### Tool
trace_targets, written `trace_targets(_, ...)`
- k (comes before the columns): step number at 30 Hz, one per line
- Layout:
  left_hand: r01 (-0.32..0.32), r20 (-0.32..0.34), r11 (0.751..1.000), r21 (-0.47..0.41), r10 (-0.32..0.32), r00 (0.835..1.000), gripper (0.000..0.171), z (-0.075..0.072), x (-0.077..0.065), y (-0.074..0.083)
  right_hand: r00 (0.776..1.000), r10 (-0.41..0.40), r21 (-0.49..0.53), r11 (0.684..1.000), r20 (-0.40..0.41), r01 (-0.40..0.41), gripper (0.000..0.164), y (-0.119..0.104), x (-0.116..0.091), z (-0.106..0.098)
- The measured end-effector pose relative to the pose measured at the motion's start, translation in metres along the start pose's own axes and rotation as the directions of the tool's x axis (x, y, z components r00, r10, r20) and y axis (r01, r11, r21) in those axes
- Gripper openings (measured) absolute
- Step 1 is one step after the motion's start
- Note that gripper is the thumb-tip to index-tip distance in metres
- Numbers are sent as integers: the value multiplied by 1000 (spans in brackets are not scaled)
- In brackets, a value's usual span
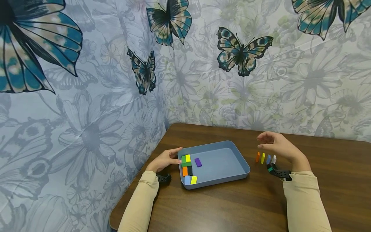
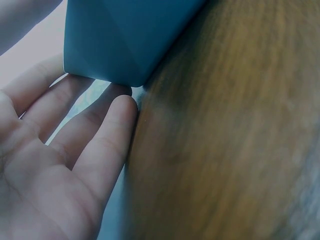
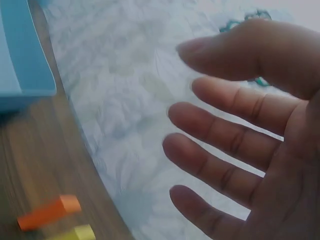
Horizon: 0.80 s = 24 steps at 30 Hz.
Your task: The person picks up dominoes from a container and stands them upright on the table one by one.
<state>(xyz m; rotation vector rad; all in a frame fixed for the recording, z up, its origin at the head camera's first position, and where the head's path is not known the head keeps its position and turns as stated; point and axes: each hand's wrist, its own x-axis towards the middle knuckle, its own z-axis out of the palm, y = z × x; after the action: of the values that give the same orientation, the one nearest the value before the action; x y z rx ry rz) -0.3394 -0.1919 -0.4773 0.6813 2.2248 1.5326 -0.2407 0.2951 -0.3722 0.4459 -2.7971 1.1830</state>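
My left hand (image 1: 163,160) holds the blue-grey tray (image 1: 223,162) at its left side, my thumb over the rim and my fingers along the outside of the wall. My right hand (image 1: 282,148) is well apart from it, raised on the right side of the brown wooden table (image 1: 220,206); its fingers are loosely bent and spread, thumb away from them, with nothing between.

Just by my right hand, to the right of the tray, four small blocks stand upright in a row. From left to right they are an orange block (image 1: 257,157), a yellow block (image 1: 262,158), a blue block (image 1: 268,159) and a white block (image 1: 273,159).

Inside the tray, more blocks are gathered along the left wall. Green (image 1: 186,164) lies near my thumb, one block or two, I cannot tell, with a bright yellow block (image 1: 188,158) at its far right. Nearer to me, an orange piece (image 1: 185,171) sits beside a black block (image 1: 189,170); in the near left corner is a light blue block (image 1: 187,180) with a slanted yellow piece (image 1: 194,180) on its right. A purple block (image 1: 198,162) lies apart, right of the group.
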Motion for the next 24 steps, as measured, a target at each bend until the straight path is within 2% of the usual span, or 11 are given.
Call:
trace_targets(3,-1,10,1000,-12,1,1000,77,1,0,-1,999,-22,28,999,34,21,41,-10,5,7)
trace_targets(7,-1,5,1000,-15,1,1000,77,2,0,-1,989,-95,100,991,109,84,36,-24,20,22)
trace_targets(12,1,-6,1000,-6,-1,1000,76,2,0,0,957,-186,164,975,223,152,33,-39,44,43)
trace_targets(24,-2,-10,1000,-12,2,1000,74,6,2,2,892,-253,189,963,374,194,34,-66,92,89)
